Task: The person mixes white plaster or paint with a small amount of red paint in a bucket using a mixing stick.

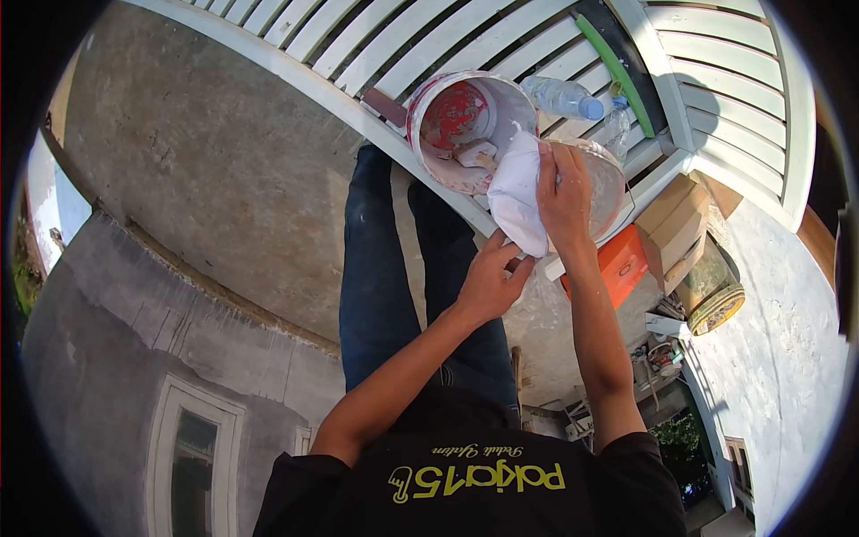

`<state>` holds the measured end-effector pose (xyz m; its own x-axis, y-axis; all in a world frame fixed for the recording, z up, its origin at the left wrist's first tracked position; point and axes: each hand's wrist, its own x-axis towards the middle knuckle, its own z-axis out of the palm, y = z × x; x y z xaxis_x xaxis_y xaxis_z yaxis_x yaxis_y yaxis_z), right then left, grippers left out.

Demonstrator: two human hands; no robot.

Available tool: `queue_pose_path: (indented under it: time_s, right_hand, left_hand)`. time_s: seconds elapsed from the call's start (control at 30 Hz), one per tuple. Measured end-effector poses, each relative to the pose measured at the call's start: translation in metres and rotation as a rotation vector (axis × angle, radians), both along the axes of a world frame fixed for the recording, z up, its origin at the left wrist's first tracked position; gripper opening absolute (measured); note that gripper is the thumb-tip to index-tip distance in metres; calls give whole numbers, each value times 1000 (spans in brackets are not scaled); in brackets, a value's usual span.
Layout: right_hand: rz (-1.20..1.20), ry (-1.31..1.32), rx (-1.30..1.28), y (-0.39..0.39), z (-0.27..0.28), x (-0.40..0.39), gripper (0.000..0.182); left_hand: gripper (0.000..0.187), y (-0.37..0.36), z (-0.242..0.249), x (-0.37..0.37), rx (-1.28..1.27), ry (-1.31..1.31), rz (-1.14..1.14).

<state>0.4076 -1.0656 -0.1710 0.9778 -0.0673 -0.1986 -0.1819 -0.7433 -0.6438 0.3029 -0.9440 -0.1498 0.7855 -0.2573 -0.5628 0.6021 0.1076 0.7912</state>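
Observation:
A white bag [517, 199] is held between my two hands at the rim of a paint-stained bucket [528, 112]. My right hand [565, 192] grips its upper right side, fingers bent over the edge. Lower down, my left hand [497, 279] has its fingers closed at the bottom end. The bag's narrow upper end leans over the bucket's mouth. Inside the bucket are red patches and a whitish, smeared tool or block [476, 154]. Behind my right hand stands a second, whitish-smeared container [608, 183], partly hidden by that hand.
The bucket rests on a white slatted bench [358, 54]. Clear plastic bottles [562, 97] and a green strip [616, 73] lie beyond it. An orange box [622, 267], a cardboard box [671, 219] and a stained pail [714, 300] stand to the right. Transparent plastic [541, 304] hangs below my hands.

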Motion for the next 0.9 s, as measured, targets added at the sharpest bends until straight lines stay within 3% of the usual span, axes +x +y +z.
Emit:
queue_pose_path:
  time_s: [0.13, 0.9]
  right_hand:
    - [-8, 75, -40, 0, 3, 2, 19]
    - [-13, -41, -104, 1, -9, 3, 23]
  left_hand:
    - [21, 1, 3, 2, 39, 16, -45]
    - [20, 2, 3, 8, 106, -41, -119]
